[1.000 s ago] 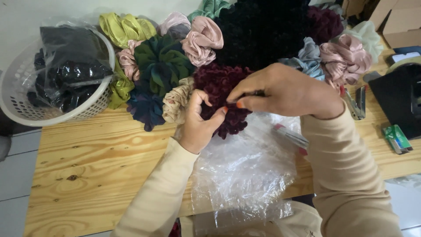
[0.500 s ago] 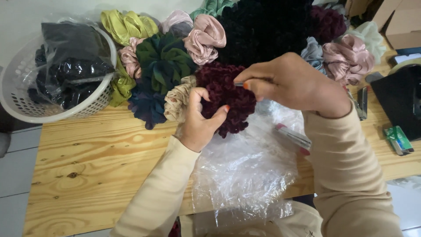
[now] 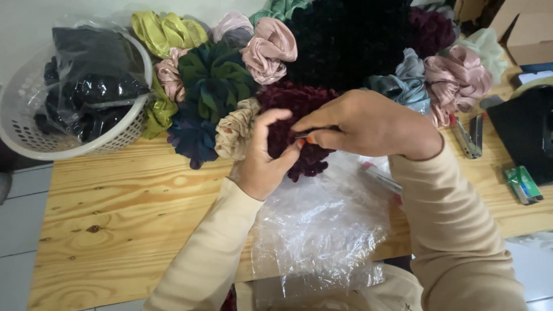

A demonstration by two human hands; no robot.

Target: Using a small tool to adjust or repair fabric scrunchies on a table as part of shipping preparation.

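Both hands grip the dark red scrunchie [image 3: 291, 124]: left hand [image 3: 262, 164] clasps its near edge, right hand [image 3: 360, 124] pinches from the right, above clear plastic bags [image 3: 322, 224].

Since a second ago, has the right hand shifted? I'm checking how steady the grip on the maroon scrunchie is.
Yes. The right hand has lifted slightly away from the person, toward the black scrunchie, judged against the stapler.

The maroon scrunchie [image 3: 294, 124] is plush, matt velvet. The pink scrunchie [image 3: 269, 49] is glossy satin. The table [image 3: 127, 213] is bare pale wood, smooth and knotted. The bags [image 3: 322, 230] are thin, crinkled clear plastic. The basket [image 3: 34, 147] is white perforated plastic.
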